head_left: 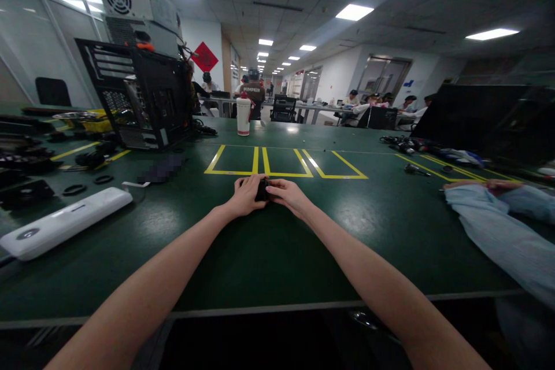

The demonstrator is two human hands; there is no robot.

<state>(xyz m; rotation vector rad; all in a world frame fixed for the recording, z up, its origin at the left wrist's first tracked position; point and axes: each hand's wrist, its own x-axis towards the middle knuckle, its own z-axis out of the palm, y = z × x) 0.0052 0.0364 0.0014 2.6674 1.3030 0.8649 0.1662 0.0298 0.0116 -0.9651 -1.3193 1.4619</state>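
Observation:
Between my two hands is a small black object (262,191), mostly covered by fingers, so its kind cannot be made out. My left hand (246,195) is closed around its left side, with the fingers over the top. From the right, my right hand (288,195) pinches it with thumb and fingertips. Both hands are just above or on the green table (269,260), in front of the yellow tape outlines (286,174).
A white power strip (69,222) lies left, near black rings (74,189). An open computer case (147,92) with power supplies (134,0) on top stands behind. A white cup (243,117) is at centre back. At right are another person's sleeves (498,225) and a dark monitor (489,121).

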